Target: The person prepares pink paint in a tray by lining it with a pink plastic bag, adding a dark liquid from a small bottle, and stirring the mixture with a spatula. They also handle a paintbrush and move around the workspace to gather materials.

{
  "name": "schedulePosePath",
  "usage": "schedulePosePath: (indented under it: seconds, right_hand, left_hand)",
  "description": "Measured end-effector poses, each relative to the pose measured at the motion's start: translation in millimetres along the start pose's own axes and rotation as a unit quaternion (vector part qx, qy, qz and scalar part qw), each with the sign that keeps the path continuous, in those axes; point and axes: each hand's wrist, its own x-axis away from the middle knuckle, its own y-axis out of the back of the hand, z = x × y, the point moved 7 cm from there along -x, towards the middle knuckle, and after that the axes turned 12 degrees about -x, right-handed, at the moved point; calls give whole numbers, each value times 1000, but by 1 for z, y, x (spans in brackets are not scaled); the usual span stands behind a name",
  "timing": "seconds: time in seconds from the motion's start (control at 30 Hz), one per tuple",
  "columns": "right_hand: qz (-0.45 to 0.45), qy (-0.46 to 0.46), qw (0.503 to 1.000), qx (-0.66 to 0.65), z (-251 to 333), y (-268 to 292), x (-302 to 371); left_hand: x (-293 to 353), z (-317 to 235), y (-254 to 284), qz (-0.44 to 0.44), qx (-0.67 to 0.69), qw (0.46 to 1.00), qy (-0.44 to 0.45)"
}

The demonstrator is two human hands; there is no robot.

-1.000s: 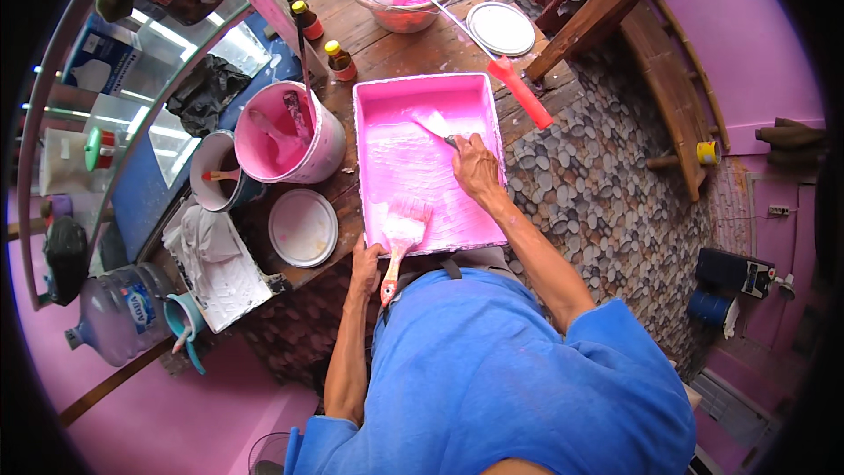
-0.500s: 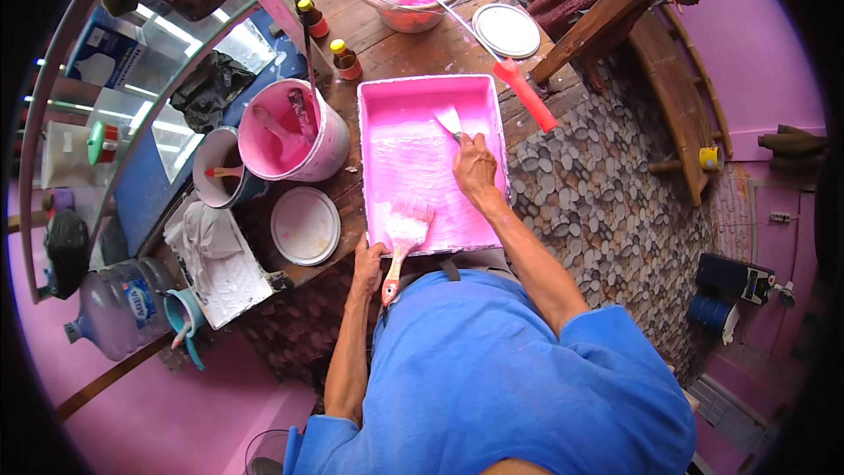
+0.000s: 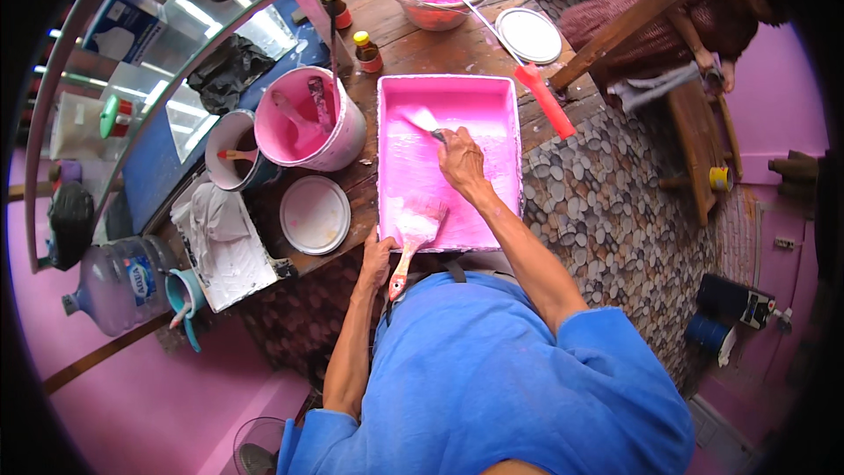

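A paint tray (image 3: 517, 136) coated in pink paint lies in front of me, its near edge close to my body. My right hand (image 3: 462, 161) is closed round the handle of a putty knife (image 3: 420, 117), whose pink-smeared blade touches the tray's floor in the far left part. At the near left corner, my left hand (image 3: 378, 258) grips the tray's edge, some fingers hidden. Beside it a wide paintbrush (image 3: 419, 227) rests across the near rim, bristles inside the tray and wooden handle sticking out toward me.
Left of the tray stand a pink paint bucket (image 3: 347, 145), a smaller bucket (image 3: 229, 123) and a round lid (image 3: 315, 215). Beyond are small bottles (image 3: 367, 57), a basin (image 3: 422, 13) and a red-handled roller (image 3: 545, 101). Another person (image 3: 651, 26) is at the far right.
My right hand and the putty knife have moved left across the tray. The view has shifted, and more of the other person shows. My left hand keeps its hold.
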Motion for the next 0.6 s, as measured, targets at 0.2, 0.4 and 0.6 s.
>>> schedulePosePath:
  seconds: [0.2,0.4,0.6]
  right_hand:
    - [70,23,996,47,9,-11,-8]
    - [52,31,995,73,26,-13,-22]
    - [101,-8,985,137,27,4,-28]
  left_hand:
    - [2,-1,3,-18,-65,998,-14]
    - [-2,7,2,-9,-44,999,9]
    - [1,5,2,-18,-43,999,15]
